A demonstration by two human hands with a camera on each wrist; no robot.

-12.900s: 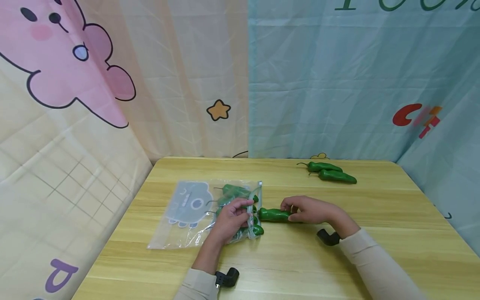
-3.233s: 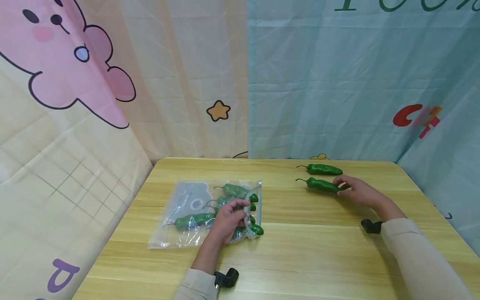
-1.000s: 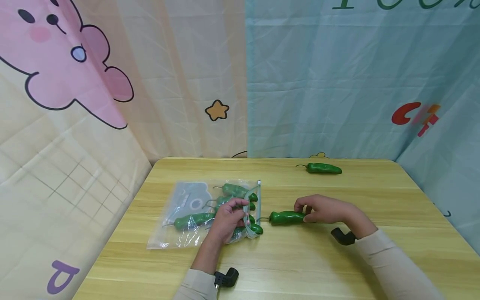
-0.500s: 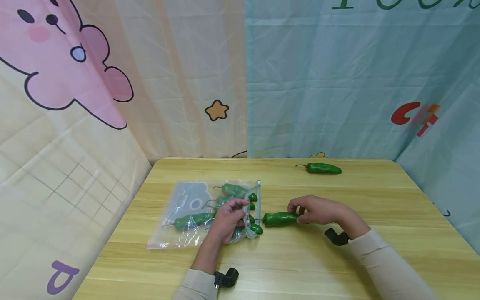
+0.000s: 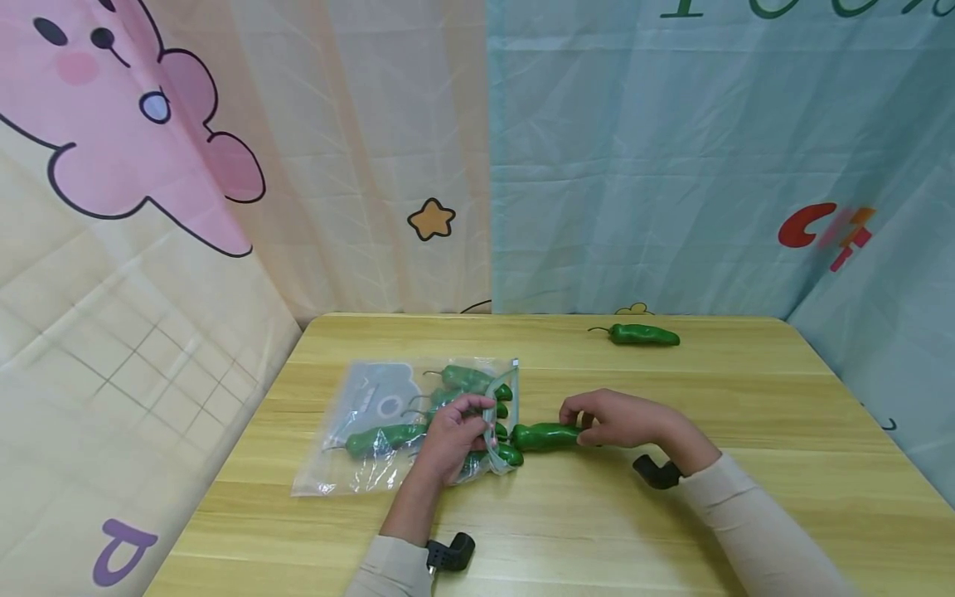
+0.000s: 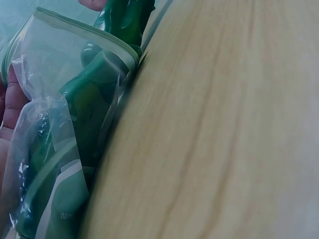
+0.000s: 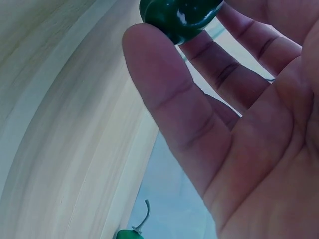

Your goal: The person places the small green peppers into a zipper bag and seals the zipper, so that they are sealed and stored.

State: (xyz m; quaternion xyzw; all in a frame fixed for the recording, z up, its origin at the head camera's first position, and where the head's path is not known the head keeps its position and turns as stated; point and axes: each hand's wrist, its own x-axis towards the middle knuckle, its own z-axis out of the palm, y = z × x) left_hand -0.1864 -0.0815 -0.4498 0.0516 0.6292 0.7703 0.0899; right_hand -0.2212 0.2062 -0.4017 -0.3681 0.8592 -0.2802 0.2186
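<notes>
A clear zip bag [image 5: 328, 464] with a bear print lies on the table, several green peppers [image 5: 384, 440] inside it and some tips poking from its mouth. My left hand [image 5: 451, 439] pinches the bag's upper edge and holds the mouth raised, as the left wrist view also shows. Between thumb and fingers, my right hand [image 5: 630, 419] grips the tip end of another green pepper [image 5: 545, 436]. Its stem end points left, right at the bag's mouth. In the right wrist view, the thumb [image 7: 164, 84] presses against this pepper [image 7: 182, 17].
One more green pepper [image 5: 643, 335] lies at the back right of the wooden table [image 5: 671, 539]. Printed curtains [image 5: 642, 166] hang behind the table and along its sides. A black wrist camera [image 5: 451, 553] sits on the left forearm, another [image 5: 656, 473] on the right.
A pepper has gone into the bag since the earliest frame. My right hand has taken another from the back right and slid it left to the bag's mouth. My left hand has stayed put.
</notes>
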